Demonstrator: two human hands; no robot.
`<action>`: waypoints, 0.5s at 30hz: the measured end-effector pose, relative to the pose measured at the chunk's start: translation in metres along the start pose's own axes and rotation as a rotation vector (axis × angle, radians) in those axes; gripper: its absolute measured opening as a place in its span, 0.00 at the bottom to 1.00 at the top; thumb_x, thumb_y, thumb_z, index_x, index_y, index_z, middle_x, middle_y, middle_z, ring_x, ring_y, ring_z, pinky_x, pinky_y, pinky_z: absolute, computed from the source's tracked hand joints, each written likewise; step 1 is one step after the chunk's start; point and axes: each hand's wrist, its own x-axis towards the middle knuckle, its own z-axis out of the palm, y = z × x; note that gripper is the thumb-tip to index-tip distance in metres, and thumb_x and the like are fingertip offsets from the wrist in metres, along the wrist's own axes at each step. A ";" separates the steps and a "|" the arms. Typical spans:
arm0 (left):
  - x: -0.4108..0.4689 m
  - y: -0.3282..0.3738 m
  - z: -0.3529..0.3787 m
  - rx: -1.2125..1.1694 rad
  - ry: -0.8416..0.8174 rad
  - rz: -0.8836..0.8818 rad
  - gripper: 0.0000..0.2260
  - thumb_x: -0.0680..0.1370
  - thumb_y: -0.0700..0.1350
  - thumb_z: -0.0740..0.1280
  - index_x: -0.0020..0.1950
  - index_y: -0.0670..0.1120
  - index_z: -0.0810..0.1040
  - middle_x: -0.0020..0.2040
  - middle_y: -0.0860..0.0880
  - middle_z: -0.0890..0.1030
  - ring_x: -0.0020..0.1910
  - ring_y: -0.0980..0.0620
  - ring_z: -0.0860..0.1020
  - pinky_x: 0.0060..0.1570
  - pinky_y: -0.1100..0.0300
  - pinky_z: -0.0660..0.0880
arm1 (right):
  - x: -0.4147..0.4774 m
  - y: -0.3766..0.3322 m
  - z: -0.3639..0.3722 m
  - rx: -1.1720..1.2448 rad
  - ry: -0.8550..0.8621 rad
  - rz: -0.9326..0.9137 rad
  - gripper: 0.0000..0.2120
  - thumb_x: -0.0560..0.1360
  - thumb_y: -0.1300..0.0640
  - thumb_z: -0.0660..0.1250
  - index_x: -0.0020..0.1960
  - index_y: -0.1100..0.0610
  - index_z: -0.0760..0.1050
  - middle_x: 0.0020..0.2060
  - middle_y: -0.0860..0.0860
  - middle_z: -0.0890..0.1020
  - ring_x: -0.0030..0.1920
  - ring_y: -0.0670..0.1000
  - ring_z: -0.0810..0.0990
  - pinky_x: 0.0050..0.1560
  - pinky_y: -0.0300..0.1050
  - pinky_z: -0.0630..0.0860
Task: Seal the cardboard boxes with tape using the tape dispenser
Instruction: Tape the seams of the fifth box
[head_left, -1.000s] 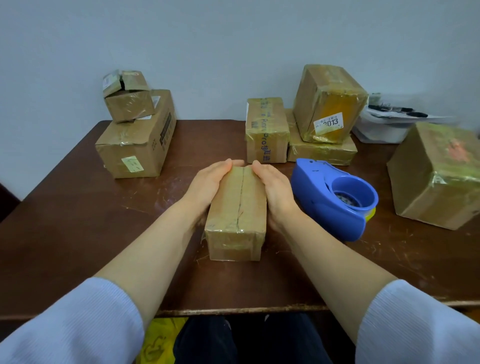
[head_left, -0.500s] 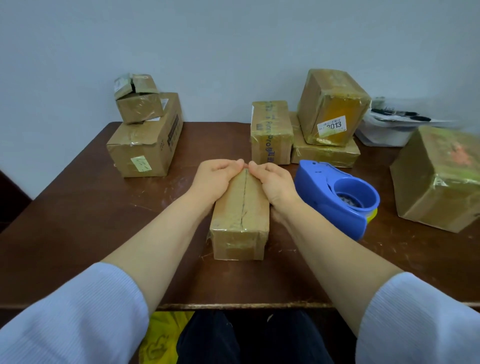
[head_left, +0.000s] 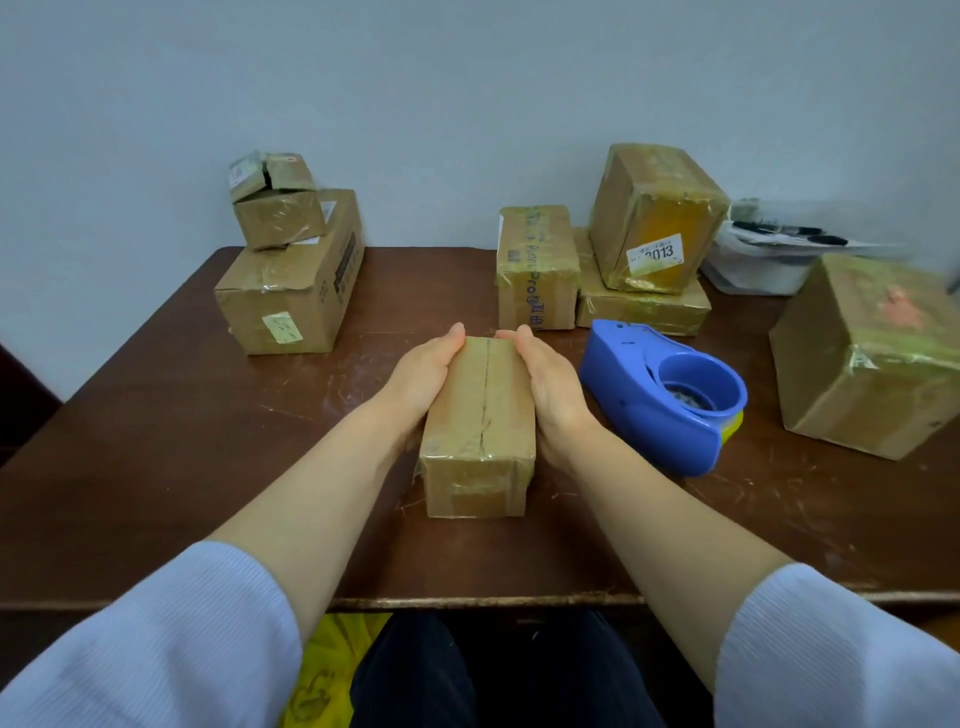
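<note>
Our left hand (head_left: 421, 374) and right hand (head_left: 553, 387) grip an oblong, glossy-taped cardboard box (head_left: 480, 415) between them; a rounded blue plastic tape dispenser (head_left: 660, 400) sits right of them.

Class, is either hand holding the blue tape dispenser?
No, the blue tape dispenser lies on the table, while the left hand and right hand hold the box.

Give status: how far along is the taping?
Looks done: rear boxes such as the 3013-labelled box show glossy tape. In hand: left hand and right hand grip the narrow box by its long sides; its near end is taped. Left: its top seam shows a dark line and the blue tape dispenser lies untouched beside it, so taping that seam likely remains.
</note>
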 end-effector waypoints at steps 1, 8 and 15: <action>0.000 0.001 0.001 0.037 0.025 0.016 0.14 0.81 0.53 0.59 0.45 0.47 0.79 0.43 0.50 0.80 0.38 0.56 0.78 0.37 0.66 0.74 | 0.000 -0.002 -0.001 -0.023 0.008 -0.007 0.16 0.80 0.45 0.56 0.60 0.50 0.77 0.57 0.50 0.79 0.56 0.50 0.78 0.62 0.51 0.73; -0.004 0.016 -0.002 0.287 0.106 0.257 0.15 0.81 0.50 0.61 0.64 0.47 0.76 0.60 0.52 0.77 0.55 0.56 0.74 0.51 0.63 0.69 | -0.002 -0.033 -0.007 -0.360 0.008 -0.157 0.18 0.79 0.50 0.62 0.66 0.57 0.72 0.60 0.50 0.77 0.62 0.50 0.74 0.55 0.40 0.70; 0.005 0.010 0.007 0.341 0.161 0.229 0.09 0.80 0.47 0.63 0.54 0.45 0.79 0.54 0.47 0.79 0.53 0.50 0.77 0.52 0.55 0.74 | 0.003 -0.028 0.003 -0.320 0.051 -0.090 0.08 0.77 0.54 0.66 0.46 0.58 0.79 0.39 0.49 0.79 0.44 0.49 0.77 0.44 0.43 0.75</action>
